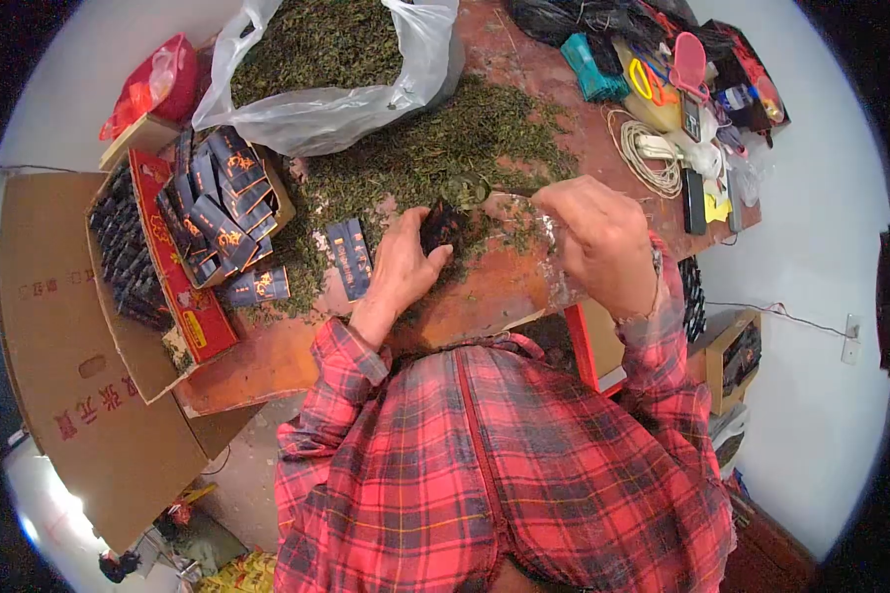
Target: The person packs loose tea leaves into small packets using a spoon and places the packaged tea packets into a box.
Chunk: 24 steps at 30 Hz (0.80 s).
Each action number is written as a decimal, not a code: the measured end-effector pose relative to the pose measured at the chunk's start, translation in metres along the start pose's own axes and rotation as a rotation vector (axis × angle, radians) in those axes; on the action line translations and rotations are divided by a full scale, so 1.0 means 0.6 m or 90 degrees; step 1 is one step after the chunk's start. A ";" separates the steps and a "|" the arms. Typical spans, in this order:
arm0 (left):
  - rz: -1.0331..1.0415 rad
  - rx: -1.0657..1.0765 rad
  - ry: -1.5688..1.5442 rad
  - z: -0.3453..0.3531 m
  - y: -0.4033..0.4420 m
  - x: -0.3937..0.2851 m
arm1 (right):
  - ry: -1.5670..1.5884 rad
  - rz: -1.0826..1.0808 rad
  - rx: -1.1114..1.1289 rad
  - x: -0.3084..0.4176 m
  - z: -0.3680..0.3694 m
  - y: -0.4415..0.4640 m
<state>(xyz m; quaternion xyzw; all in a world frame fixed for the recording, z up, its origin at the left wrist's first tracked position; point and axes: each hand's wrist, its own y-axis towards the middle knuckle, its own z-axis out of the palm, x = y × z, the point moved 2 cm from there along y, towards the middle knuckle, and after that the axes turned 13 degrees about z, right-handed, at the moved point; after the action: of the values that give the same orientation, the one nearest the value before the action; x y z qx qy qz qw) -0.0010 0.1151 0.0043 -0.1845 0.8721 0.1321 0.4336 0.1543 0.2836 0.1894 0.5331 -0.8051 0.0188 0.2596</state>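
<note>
My left hand (pixel 402 265) is closed around a small dark packet (pixel 442 227), held upright just above the table with its mouth at the top. In my right hand (pixel 601 233) is the thin handle of a small scoop (pixel 468 189). The scoop's round bowl is beside the packet's mouth; whether it touches cannot be made out. Dried green leaves (pixel 504 124) are spread over the table behind both hands. To the left of my left hand, a dark printed packet (pixel 348 259) lies flat, and another packet (pixel 259 287) lies near the box.
A white plastic bag (pixel 425 59) full of leaves stands at the back. On the left are a box of dark packets (pixel 229 198) and a large cardboard carton (pixel 54 326). Coiled cable (pixel 643 163), scissors (pixel 646 79) and a teal bundle (pixel 593 69) crowd the right side.
</note>
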 end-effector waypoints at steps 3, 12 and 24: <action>-0.007 0.002 -0.003 -0.001 0.001 -0.003 | 0.028 0.013 0.002 0.019 -0.005 -0.004; 0.005 -0.017 -0.012 0.001 -0.001 -0.004 | -0.003 -0.035 0.002 0.027 0.002 -0.009; -0.004 -0.035 -0.044 -0.010 -0.012 -0.008 | 0.038 -0.002 -0.062 0.025 -0.003 -0.013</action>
<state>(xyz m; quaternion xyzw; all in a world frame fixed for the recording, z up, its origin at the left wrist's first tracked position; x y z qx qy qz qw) 0.0005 0.1074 0.0111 -0.1944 0.8519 0.1610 0.4588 0.1574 0.2682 0.1958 0.5200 -0.7962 -0.0053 0.3091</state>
